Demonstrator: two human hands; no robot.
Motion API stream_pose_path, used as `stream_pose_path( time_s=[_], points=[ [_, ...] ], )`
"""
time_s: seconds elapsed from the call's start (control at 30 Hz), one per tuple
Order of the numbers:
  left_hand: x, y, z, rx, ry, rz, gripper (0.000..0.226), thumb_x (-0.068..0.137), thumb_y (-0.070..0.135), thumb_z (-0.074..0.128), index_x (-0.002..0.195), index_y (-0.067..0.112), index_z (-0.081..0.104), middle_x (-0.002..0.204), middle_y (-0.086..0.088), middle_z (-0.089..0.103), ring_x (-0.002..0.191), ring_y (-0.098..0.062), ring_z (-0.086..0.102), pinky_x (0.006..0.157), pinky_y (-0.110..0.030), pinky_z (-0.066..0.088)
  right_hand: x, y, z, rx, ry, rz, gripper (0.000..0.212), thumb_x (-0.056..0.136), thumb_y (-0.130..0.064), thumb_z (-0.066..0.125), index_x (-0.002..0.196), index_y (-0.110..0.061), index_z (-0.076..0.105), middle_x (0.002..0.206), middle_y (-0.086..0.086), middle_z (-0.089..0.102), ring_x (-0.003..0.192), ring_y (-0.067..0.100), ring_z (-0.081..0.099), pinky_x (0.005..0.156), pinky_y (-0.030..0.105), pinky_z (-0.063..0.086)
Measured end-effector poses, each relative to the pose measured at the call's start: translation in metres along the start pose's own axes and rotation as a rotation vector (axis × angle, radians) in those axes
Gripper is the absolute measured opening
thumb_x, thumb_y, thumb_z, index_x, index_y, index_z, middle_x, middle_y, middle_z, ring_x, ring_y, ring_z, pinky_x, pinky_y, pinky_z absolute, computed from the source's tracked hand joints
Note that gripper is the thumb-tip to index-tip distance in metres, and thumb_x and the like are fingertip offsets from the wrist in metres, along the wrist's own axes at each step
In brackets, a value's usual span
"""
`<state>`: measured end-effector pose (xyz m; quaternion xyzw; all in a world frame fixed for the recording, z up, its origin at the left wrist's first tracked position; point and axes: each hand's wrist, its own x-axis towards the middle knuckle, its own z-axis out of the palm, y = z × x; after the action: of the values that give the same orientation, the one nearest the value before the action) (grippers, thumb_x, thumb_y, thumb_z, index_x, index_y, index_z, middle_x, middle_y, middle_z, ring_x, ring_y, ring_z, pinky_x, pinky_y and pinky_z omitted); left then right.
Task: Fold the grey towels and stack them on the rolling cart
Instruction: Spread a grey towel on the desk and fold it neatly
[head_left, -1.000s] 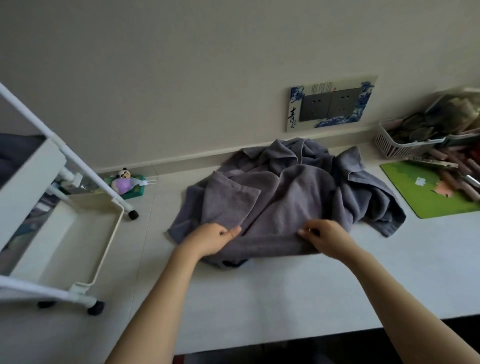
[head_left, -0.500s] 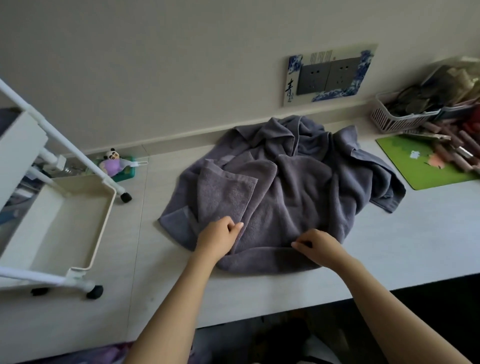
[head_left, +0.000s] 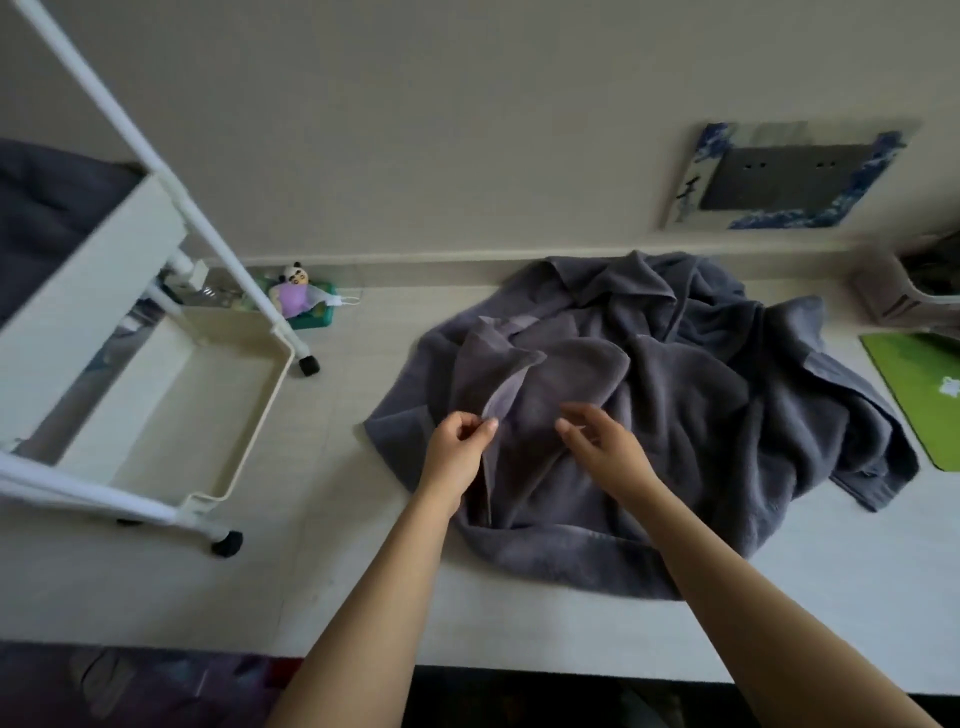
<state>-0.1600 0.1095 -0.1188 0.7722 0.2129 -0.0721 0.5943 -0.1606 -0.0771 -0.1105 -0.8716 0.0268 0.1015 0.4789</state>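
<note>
Rolling cart (head_left: 218, 415): lower tray holds no towel; dark grey fabric on the upper shelf, too blurred to identify.
Left hand (head_left: 457, 447): pinches a hem of the top towel.
Right hand (head_left: 605, 447): fingers loose, hovering, grasping nothing.
Grey towels (head_left: 675, 415): crumpled heap on the counter; folding barely begun.

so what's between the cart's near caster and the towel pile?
Head view: nothing. Bare white tabletop runs from the rolling cart's caster to the edge of the grey towels. The panda toy sits farther back.
</note>
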Motion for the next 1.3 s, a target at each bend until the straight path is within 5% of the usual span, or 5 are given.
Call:
stream_pose_path(
  time_s=[0.37,0.63,0.73,0.93,1.3],
  points=[
    [-0.027,-0.025,-0.103,-0.981,0.493,-0.107,0.025,0.099,0.007,0.036,0.091,0.005,0.06,0.097,-0.012,0.064,0.096,-0.026,0.06,0.091,-0.038,0.046,0.043,-0.073,0.081,0.029,-0.408,-0.264,0.042,0.098,-0.039,0.038,0.14,-0.038,0.036,0.147,-0.013,0.035,0.139,0.006,0.024,0.117,0.033,0.016],
    [-0.054,-0.104,-0.116,-0.251,0.571,-0.455,0.03,0.084,0.0,0.049,0.104,-0.022,0.05,0.099,-0.042,0.046,0.108,-0.047,0.041,0.063,-0.05,0.042,0.044,-0.051,0.159,-0.611,-0.621,-0.267,0.045,0.099,-0.044,0.026,0.143,-0.037,0.028,0.154,-0.009,0.024,0.144,0.013,0.011,0.116,0.042,0.003],
    [-0.049,-0.1,-0.118,-0.042,0.585,-0.335,0.021,0.081,0.001,0.052,0.093,-0.016,0.052,0.077,-0.03,0.05,0.078,-0.047,0.053,0.047,-0.023,0.04,0.045,-0.055,0.157,-0.623,-0.519,-0.308,0.043,0.099,-0.044,0.026,0.139,-0.035,0.038,0.145,-0.006,0.04,0.139,0.016,0.026,0.113,0.042,0.012],
    [-0.021,-0.076,-0.107,0.414,0.658,-0.186,0.056,0.086,0.02,0.061,0.137,0.012,0.04,0.145,-0.008,0.032,0.133,-0.027,0.031,0.105,-0.045,0.028,0.08,-0.069,0.139,-0.576,-0.151,-0.487,0.034,0.093,-0.04,0.045,0.119,-0.024,0.06,0.118,0.003,0.064,0.111,0.027,0.056,0.095,0.037,0.036],
    [0.064,-0.053,-0.099,0.745,0.326,-0.101,0.045,0.094,0.044,0.046,0.134,0.024,0.047,0.134,-0.001,0.053,0.125,-0.025,0.044,0.102,-0.04,0.029,0.19,-0.079,0.111,-1.09,-0.387,-0.451,0.044,0.091,-0.051,0.042,0.127,-0.026,0.047,0.133,0.009,0.049,0.126,0.029,0.036,0.106,0.045,0.019]
  ],
)
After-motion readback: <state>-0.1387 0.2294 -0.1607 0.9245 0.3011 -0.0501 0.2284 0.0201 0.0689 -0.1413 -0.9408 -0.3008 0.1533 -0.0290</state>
